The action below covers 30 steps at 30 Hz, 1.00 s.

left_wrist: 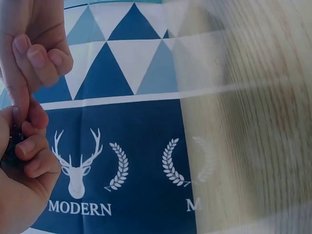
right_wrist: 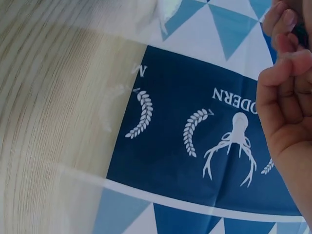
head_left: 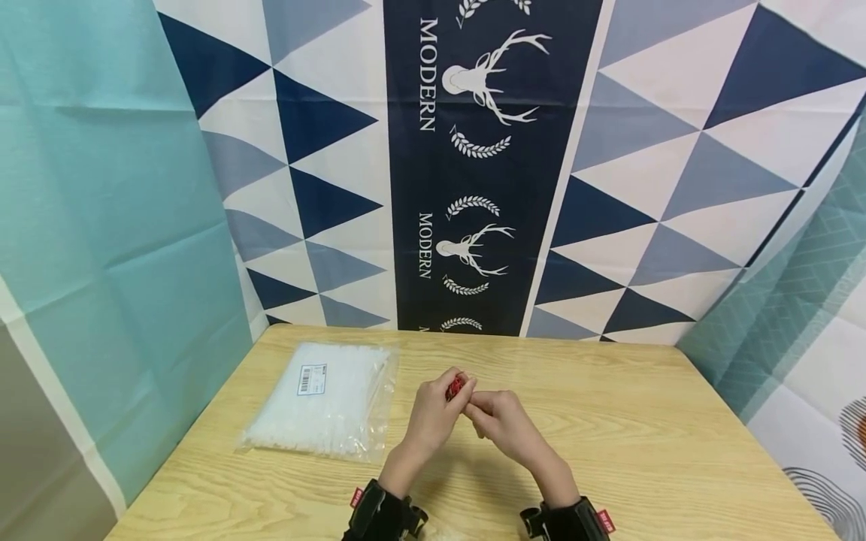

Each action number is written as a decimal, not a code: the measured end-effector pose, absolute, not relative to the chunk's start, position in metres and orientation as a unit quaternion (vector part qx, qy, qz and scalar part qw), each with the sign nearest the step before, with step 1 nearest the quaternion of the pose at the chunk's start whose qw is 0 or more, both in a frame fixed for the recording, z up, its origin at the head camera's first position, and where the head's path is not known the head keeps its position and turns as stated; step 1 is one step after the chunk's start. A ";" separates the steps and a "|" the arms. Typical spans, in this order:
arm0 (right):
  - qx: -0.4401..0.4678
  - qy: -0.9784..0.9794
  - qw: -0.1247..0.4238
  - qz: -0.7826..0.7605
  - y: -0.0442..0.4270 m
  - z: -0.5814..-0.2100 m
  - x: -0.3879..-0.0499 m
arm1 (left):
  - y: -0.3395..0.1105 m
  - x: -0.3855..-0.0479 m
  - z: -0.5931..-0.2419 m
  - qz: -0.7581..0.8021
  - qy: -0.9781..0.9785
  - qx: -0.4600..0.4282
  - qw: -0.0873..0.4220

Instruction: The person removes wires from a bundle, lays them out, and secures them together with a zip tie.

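My left hand is raised over the middle of the table, its fingers curled round a small red bundle with dark strands. In the left wrist view only a dark, greenish part of the bundle shows between those fingers. From the right, my right hand meets the left at the fingertips. Its thumb and forefinger come together against the left thumb, and the other fingers are curled, as the right wrist view also shows of the right hand. Whether anything lies between the right fingertips is hidden.
A clear plastic bag packed with white material, with a barcode label, lies left of the hands on the wooden table. A patterned cloth hangs behind the table's far edge. Teal curtain borders the left side.
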State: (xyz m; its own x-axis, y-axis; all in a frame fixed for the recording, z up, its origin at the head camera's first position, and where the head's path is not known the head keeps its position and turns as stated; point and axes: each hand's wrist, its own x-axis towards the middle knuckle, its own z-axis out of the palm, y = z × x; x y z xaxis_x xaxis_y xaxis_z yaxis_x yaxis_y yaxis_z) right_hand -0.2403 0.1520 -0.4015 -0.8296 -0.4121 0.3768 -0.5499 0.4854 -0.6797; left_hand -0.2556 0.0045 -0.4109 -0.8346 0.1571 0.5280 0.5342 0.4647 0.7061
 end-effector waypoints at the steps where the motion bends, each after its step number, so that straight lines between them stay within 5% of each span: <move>1: 0.281 -0.858 0.074 0.424 0.152 -0.401 -0.240 | 0.005 -0.256 -0.411 -0.474 -0.833 -0.204 0.201; 7: 0.296 -0.849 0.028 0.438 0.150 -0.398 -0.235 | 0.005 -0.254 -0.413 -0.499 -0.830 -0.158 0.194; 15: 0.358 -0.804 -0.066 0.470 0.158 -0.386 -0.228 | -0.001 -0.258 -0.408 -0.677 -0.724 -0.125 0.048; 20: 0.364 -0.791 -0.132 0.474 0.164 -0.379 -0.225 | -0.020 -0.267 -0.399 -0.745 -0.658 -0.096 0.045; 30: 0.304 -0.842 -0.067 0.441 0.163 -0.390 -0.231 | -0.019 -0.268 -0.400 -0.709 -0.687 -0.138 0.079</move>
